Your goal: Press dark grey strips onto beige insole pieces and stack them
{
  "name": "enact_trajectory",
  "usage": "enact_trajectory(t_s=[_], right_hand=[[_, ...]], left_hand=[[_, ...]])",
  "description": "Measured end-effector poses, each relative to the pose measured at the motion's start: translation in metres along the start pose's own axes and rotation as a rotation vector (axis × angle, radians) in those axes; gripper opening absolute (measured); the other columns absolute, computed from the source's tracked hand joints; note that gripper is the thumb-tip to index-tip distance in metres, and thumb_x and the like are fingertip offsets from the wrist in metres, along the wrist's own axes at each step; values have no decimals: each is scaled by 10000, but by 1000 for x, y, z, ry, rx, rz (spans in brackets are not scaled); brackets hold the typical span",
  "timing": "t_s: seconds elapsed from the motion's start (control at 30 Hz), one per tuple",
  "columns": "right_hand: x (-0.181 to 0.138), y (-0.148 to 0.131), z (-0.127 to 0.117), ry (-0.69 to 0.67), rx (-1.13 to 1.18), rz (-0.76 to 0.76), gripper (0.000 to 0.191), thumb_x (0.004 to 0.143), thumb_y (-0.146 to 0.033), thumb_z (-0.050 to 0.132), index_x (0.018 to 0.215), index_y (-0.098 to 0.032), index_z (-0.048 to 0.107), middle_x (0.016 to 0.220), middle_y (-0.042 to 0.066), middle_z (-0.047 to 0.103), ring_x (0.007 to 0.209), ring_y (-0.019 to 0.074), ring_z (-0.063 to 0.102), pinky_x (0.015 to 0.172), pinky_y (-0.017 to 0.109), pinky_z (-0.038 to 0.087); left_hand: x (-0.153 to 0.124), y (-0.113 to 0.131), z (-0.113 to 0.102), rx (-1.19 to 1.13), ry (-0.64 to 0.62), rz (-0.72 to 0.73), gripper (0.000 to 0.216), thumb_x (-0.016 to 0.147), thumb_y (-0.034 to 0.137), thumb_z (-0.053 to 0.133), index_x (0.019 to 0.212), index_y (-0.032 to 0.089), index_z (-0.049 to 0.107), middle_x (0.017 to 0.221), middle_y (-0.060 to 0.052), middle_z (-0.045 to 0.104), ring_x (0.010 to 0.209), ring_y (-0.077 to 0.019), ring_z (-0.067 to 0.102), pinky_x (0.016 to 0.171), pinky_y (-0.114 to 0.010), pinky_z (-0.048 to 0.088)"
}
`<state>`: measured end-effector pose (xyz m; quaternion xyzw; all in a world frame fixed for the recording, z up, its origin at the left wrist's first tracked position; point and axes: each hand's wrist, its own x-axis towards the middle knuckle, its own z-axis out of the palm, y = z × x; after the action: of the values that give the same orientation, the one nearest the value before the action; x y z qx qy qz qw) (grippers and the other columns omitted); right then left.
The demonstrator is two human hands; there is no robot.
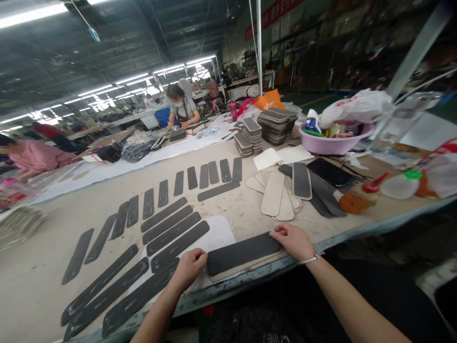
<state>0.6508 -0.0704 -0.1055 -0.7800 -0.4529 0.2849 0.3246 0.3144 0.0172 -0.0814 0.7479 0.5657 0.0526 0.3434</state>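
Observation:
A wide dark grey pad (243, 252) lies on a pale backing piece at the table's near edge. My left hand (191, 267) has its fingers curled against the pad's left end. My right hand (293, 240) pinches the pad's right end, fingers bent down on it. Several long dark strips (171, 233) lie in rows to the left of the pad, some on a white sheet (217, 231). A fan of beige cut pieces (276, 195) lies beyond my right hand.
Stacks of dark pads (276, 125) and a pink basin (332, 140) stand at the back right. A black phone (330, 172), a white cloth and bottles lie on the right. Other people work at the far tables. The table edge (357, 231) runs along my front.

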Motion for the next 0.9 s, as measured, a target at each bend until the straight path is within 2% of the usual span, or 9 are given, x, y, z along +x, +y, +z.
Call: enact_trajectory(t_s=[0.3, 0.43, 0.6, 0.7, 0.9], right_hand=[[4, -2, 2, -53, -155, 23, 128, 748, -349, 647, 753, -221, 654, 726, -12, 654, 698, 166, 603, 632, 258, 398], [8, 2, 2, -92, -204, 39, 191, 728, -409, 638, 783, -228, 663, 746, -9, 659, 724, 185, 609, 654, 280, 399], [16, 12, 5, -133, -259, 47, 282, 704, -504, 600, 815, -253, 665, 779, -19, 665, 752, 203, 614, 667, 306, 407], [17, 17, 6, -131, -258, 49, 338, 686, -545, 592, 826, -248, 668, 776, -5, 666, 732, 210, 616, 649, 315, 414], [18, 19, 6, -116, -272, 38, 357, 676, -556, 587, 841, -250, 668, 778, -3, 664, 733, 208, 618, 642, 314, 423]], left_hand=[[1, 0, 2, -49, -67, -56, 236, 718, 320, 435, 618, 154, 570, 554, 8, 543, 561, -138, 513, 549, -230, 354], [-2, 1, -1, -123, -125, -129, 242, 715, 303, 434, 661, 145, 610, 551, -8, 596, 548, -144, 558, 523, -222, 377], [-4, 0, -2, -197, -148, -159, 300, 746, 399, 497, 701, 137, 636, 574, -19, 622, 567, -148, 585, 523, -215, 396], [-6, 1, -2, -169, -122, -134, 343, 732, 467, 557, 698, 139, 653, 554, -11, 616, 537, -133, 548, 523, -216, 380], [-8, 6, -1, -21, -92, -104, 288, 740, 394, 571, 614, 143, 636, 538, 12, 568, 559, -121, 510, 544, -219, 344]])
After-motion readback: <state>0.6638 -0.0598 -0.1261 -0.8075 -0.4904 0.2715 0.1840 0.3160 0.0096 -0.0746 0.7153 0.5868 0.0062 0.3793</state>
